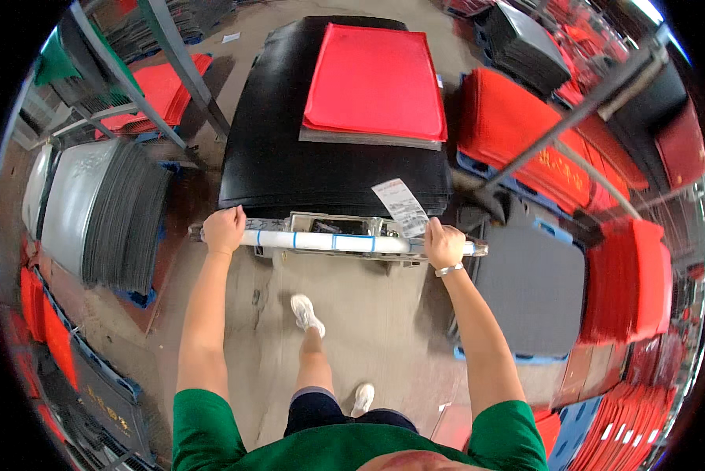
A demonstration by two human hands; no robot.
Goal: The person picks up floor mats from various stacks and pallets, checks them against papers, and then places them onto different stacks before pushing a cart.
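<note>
My left hand (224,229) is closed around the left part of a white handlebar (321,240) with blue bands, which belongs to a cart. Toward the bar's other end, my right hand (444,245) grips it too. A printed paper slip (400,206) sticks up from between the fingers of that hand. Beyond the bar lies a thick stack of black mats (270,145) on the cart. A smaller pile of red mats (376,82) rests on top of it, toward the right. The cart's base is mostly hidden under the load.
At left, bent grey mats (129,216) stand stacked near metal posts (176,63). To the right are a grey mat stack (529,286) on a blue pallet, red mats (627,282) beside it, and more red mats (517,129) behind a slanting metal bar (572,122). Concrete floor (250,337) runs under my feet.
</note>
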